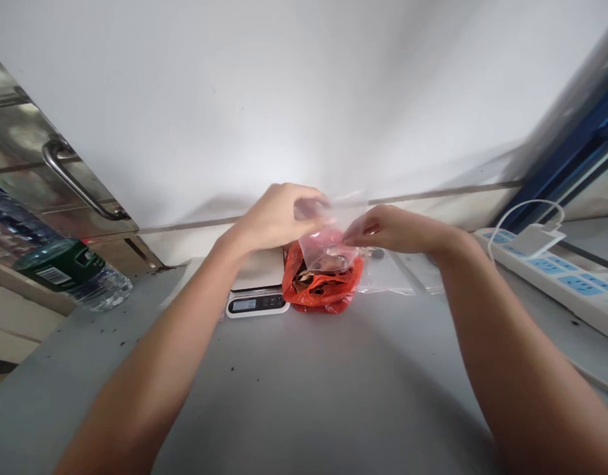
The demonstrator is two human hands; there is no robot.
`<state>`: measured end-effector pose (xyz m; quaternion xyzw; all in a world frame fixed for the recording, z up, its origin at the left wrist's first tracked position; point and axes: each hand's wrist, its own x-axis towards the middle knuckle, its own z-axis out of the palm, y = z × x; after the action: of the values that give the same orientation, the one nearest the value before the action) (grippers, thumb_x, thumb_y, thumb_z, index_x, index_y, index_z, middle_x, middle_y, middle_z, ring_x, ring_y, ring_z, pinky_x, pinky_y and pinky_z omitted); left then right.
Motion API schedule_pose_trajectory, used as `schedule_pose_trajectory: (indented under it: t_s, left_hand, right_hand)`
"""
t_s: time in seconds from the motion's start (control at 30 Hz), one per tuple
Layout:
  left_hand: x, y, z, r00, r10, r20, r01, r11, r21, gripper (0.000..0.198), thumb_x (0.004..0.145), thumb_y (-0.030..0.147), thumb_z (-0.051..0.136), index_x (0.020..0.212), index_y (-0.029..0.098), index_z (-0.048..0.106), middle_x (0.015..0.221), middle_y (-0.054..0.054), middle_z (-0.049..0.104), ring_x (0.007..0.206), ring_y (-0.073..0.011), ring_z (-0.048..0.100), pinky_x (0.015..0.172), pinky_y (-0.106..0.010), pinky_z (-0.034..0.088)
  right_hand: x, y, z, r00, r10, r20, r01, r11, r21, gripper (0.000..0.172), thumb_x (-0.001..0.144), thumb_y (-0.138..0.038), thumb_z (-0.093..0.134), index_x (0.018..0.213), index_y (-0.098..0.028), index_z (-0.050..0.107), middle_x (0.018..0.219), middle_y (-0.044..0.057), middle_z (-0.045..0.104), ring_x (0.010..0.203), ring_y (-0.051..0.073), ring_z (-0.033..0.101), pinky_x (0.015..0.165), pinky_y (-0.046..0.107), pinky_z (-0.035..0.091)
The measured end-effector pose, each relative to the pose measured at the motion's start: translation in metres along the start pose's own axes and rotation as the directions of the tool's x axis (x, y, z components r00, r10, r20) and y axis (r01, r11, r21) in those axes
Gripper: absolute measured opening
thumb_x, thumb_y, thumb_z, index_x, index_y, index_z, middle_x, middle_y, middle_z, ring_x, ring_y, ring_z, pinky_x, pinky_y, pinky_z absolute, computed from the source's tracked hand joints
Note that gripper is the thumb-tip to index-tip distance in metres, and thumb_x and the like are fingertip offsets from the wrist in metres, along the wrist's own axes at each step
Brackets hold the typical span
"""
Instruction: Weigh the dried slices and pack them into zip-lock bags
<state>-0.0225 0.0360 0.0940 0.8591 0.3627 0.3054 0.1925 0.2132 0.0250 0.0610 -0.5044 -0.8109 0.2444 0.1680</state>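
A small clear plastic bag (328, 252) hangs between my two hands, with something low in it that I cannot make out. My left hand (284, 214) pinches its upper left side, and my right hand (383, 229) pinches its right side. Right below, a red plastic bag (324, 300) stands with its mouth spread, showing dark and brown dried pieces inside. Beside it on the left is a white digital scale (258, 305) with a lit display; my left forearm passes in front of part of it.
A water bottle (74, 267) with a green label stands at the left, near a metal cabinet handle (81, 181). Flat clear bags (388, 274) lie behind on the grey table (284, 382). A white power strip (556, 274) with a plugged charger (536, 239) runs along the right.
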Motion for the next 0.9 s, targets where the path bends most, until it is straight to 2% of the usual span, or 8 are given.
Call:
schedule_pose_trajectory:
  t_s: [0.13,0.37,0.53,0.63,0.73,0.77,0.83,0.9]
  left_hand:
    - [-0.001,0.000,-0.003,0.982,0.011,-0.189,-0.016,1.000,-0.025,0.009,0.089,0.023,0.073,0.086,0.019,0.081,0.091,-0.005,0.081,0.094,-0.0228,0.075,0.091,-0.036,0.058]
    - [0.003,0.011,-0.008,0.946,0.011,-0.323,-0.041,0.996,-0.084,0.007,0.082,0.022,0.082,0.087,0.018,0.079,0.095,-0.005,0.079,0.100,-0.0260,0.074,0.092,-0.036,0.059]
    - [-0.008,-0.003,-0.005,0.911,-0.089,-0.402,-0.005,0.974,-0.227,0.050,0.072,0.018,0.089,0.119,0.022,0.073,0.103,-0.005,0.077,0.107,-0.0253,0.073,0.087,-0.030,0.060]
    - [-0.022,-0.023,-0.001,0.921,-0.192,-0.339,0.086,0.949,-0.304,0.065,0.070,0.024,0.091,0.130,0.025,0.065,0.106,-0.006,0.076,0.106,-0.0244,0.073,0.087,-0.031,0.060]
    - [-0.034,-0.038,0.007,0.961,-0.236,-0.142,0.181,0.930,-0.319,0.055,0.071,0.032,0.089,0.121,0.022,0.066,0.102,-0.007,0.075,0.099,-0.0231,0.074,0.087,-0.033,0.061]
    - [-0.036,-0.041,0.009,0.965,-0.232,-0.118,0.185,0.930,-0.319,0.052,0.072,0.033,0.089,0.118,0.021,0.066,0.103,-0.007,0.075,0.098,-0.0227,0.074,0.086,-0.033,0.061]
    - [-0.035,-0.042,0.012,0.955,-0.219,-0.199,0.144,0.932,-0.332,0.053,0.073,0.034,0.088,0.119,0.023,0.064,0.109,-0.008,0.075,0.100,-0.0223,0.073,0.086,-0.032,0.060]
    - [-0.032,-0.038,0.010,0.900,-0.202,-0.386,0.067,0.940,-0.335,0.058,0.074,0.032,0.088,0.126,0.026,0.061,0.116,-0.008,0.074,0.104,-0.0223,0.073,0.085,-0.031,0.059]
  right_hand:
    - [0.001,-0.002,0.001,0.993,-0.009,-0.114,0.020,0.995,0.093,0.032,0.079,-0.054,0.071,0.083,-0.024,0.082,0.088,0.006,0.081,0.079,0.025,0.069,0.068,0.037,0.052]
    - [-0.001,-0.002,-0.001,0.986,-0.007,-0.166,0.037,0.983,0.181,0.026,0.075,-0.047,0.075,0.083,-0.023,0.083,0.087,0.005,0.082,0.084,0.026,0.072,0.075,0.039,0.055]
    - [0.000,0.001,-0.001,0.986,0.032,-0.166,0.001,0.981,0.194,0.018,0.074,-0.039,0.076,0.078,-0.023,0.083,0.082,0.006,0.081,0.079,0.025,0.072,0.073,0.040,0.057]
    - [0.002,0.006,0.002,0.981,0.067,-0.180,-0.023,0.971,0.238,0.020,0.073,-0.041,0.076,0.077,-0.022,0.083,0.082,0.007,0.080,0.079,0.025,0.073,0.073,0.040,0.058]
    - [0.004,0.009,0.006,0.979,0.068,-0.193,-0.014,0.964,0.267,0.022,0.071,-0.041,0.076,0.077,-0.021,0.081,0.082,0.008,0.079,0.078,0.025,0.072,0.072,0.041,0.057]
    - [0.004,0.009,0.006,0.979,0.061,-0.195,-0.006,0.963,0.270,0.022,0.071,-0.041,0.076,0.078,-0.021,0.081,0.081,0.008,0.079,0.078,0.025,0.072,0.072,0.041,0.057]
    - [0.004,0.007,0.007,0.977,0.044,-0.210,0.015,0.962,0.272,0.021,0.070,-0.041,0.077,0.077,-0.021,0.080,0.079,0.007,0.078,0.078,0.025,0.071,0.073,0.040,0.056]
    - [0.004,0.001,0.007,0.971,0.032,-0.238,0.037,0.960,0.278,0.020,0.070,-0.041,0.077,0.075,-0.021,0.079,0.080,0.006,0.078,0.080,0.025,0.070,0.075,0.040,0.055]
